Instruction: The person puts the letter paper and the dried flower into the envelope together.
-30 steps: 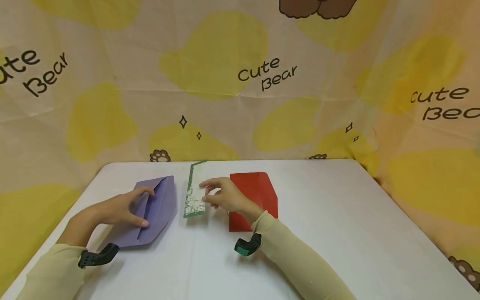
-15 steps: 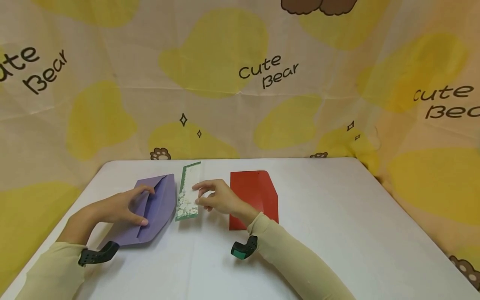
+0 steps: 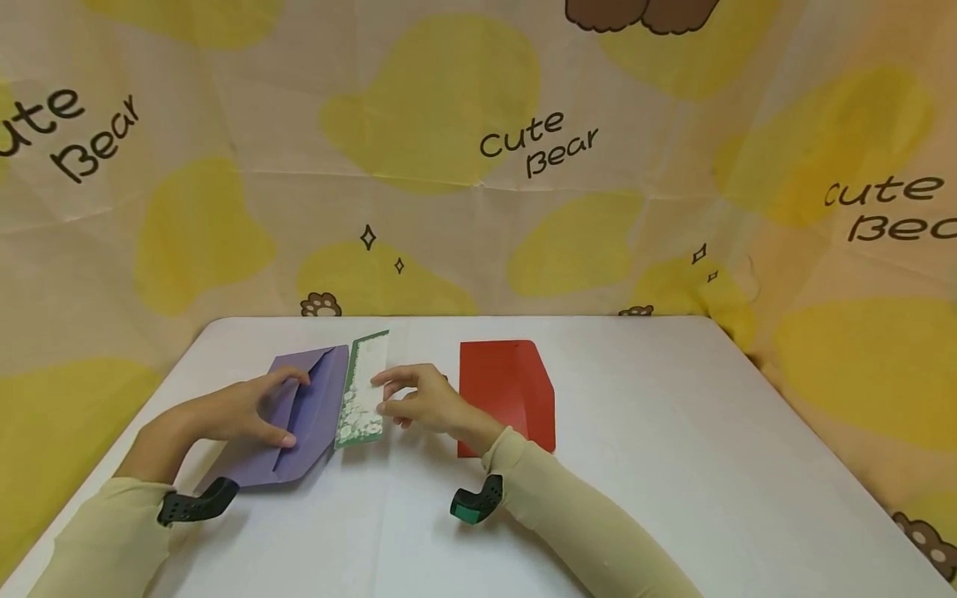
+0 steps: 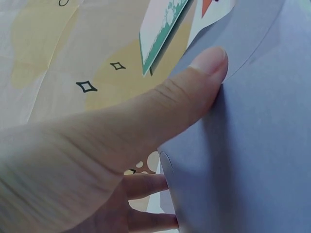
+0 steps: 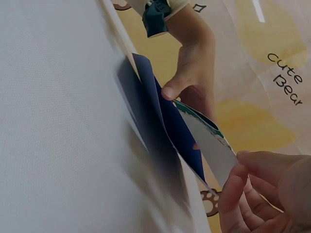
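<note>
A purple envelope (image 3: 317, 399) lies on the white table (image 3: 658, 432), its flap side facing right. My left hand (image 3: 292, 409) grips it, with the thumb (image 4: 194, 87) on its upper face and the fingers under the flap, which keeps its mouth spread. My right hand (image 3: 383, 394) pinches a long white card with a green floral border (image 3: 362, 399) by its right edge. The card's left edge meets the envelope's open side. In the right wrist view the card (image 5: 214, 145) tilts over the purple envelope (image 5: 165, 126). Whether the card's edge is inside the mouth I cannot tell.
A red envelope (image 3: 508, 390) lies flat just right of my right hand. A cloth backdrop (image 3: 478, 166) printed with yellow hearts and "Cute Bear" hangs behind the table. Black and green wrist mounts (image 3: 471, 504) sit on both sleeves.
My right hand has carried the card left, from midway between the two envelopes to the purple envelope's open side. The left hand has kept its grip in place.
</note>
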{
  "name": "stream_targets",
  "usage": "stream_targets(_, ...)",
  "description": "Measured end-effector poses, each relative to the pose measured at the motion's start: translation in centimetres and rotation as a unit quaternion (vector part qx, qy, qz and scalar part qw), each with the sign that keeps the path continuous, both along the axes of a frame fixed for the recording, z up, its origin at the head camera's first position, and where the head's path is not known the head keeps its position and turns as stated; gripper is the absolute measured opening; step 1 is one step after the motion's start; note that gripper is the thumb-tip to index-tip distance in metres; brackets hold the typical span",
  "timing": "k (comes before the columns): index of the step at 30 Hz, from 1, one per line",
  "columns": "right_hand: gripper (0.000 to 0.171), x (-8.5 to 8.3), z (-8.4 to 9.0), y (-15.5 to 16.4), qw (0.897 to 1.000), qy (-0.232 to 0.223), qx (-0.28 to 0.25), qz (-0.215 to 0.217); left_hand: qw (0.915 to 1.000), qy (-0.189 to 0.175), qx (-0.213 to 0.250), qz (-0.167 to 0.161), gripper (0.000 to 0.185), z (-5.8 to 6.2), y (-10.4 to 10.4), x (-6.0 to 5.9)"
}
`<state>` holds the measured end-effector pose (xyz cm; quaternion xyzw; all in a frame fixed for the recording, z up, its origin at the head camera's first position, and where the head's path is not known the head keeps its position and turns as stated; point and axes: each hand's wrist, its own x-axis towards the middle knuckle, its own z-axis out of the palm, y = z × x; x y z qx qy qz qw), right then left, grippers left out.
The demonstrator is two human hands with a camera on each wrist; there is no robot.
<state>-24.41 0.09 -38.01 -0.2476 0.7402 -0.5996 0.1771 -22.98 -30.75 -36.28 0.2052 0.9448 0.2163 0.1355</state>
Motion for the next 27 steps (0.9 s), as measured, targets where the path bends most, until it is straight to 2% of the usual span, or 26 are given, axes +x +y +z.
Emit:
stream_targets(18, 0.034, 0.3, -0.9, -2.2, 1.000, 0.003, 0.002, 0.009, 0.9999, 0.001, 0.015, -0.009, 0.081, 0.1, -0.2, 0.2)
stream_targets(27, 0.034, 0.3, -0.8, -2.5, 1.000, -0.014, 0.001, 0.001, 0.9998, -0.012, 0.014, 0.001, 0.084, 0.0, -0.1, 0.1)
